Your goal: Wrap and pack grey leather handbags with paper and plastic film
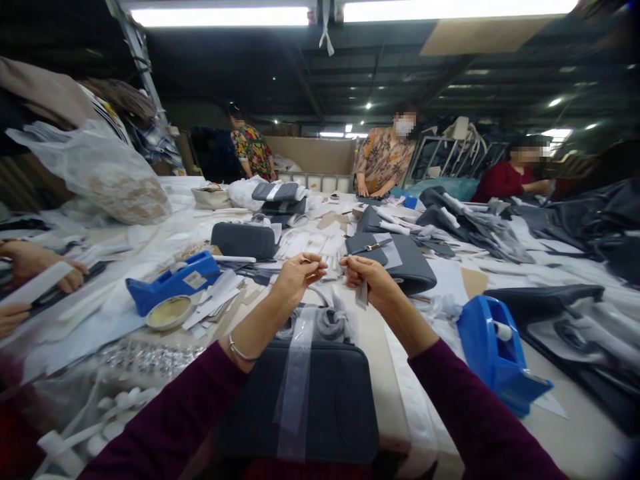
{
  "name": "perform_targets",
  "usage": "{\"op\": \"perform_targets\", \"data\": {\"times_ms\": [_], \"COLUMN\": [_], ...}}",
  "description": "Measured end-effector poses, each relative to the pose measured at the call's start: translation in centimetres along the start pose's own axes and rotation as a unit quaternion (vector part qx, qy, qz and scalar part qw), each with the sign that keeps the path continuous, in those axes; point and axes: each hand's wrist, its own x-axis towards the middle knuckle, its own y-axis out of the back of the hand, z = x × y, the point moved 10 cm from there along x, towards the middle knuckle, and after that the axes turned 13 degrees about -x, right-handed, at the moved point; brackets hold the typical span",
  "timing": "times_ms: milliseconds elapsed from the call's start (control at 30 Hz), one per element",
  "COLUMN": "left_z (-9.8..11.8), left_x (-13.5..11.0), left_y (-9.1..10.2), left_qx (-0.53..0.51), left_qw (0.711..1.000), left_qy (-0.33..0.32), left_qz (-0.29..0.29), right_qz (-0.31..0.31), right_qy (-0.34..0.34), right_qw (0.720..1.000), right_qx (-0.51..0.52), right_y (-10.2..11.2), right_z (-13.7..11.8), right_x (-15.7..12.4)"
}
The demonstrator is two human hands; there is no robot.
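My left hand point(299, 275) and my right hand point(369, 275) are raised side by side over the worktable point(575, 427), both pinched closed. Between them they hold a small pale strip point(362, 293) that hangs from my right fingers; what my left fingertips pinch is too small to name. A dark grey bag point(330, 407) lies right below my forearms, with a clear plastic strip point(296, 380) across its top. A silver bangle sits on my left wrist.
A blue tape dispenser point(173, 283) and a round tin point(169, 312) are at left, another blue dispenser point(495, 353) at right. More grey bags point(244, 240), white strips and dark material cover the table. A co-worker's hands point(35, 263) work at far left; three people stand at the far end.
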Motion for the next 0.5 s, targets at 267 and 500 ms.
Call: {"op": "perform_targets", "data": {"times_ms": [267, 500], "left_z": [-4.0, -6.2], "left_x": [0.8, 0.5], "left_y": [5.3, 4.6], "left_qx": [0.456, 0.344], "left_qw": [0.889, 0.936], "left_qy": [0.044, 0.066], "left_qz": [0.023, -0.022], "right_qz": [0.046, -0.134], "right_qy": [-0.056, -0.212], "right_qw": [0.910, 0.841], "right_qx": [-0.408, -0.479], "right_y": [2.9, -1.9], "right_z": [2.9, 7.5], "right_x": [5.9, 7.1]}}
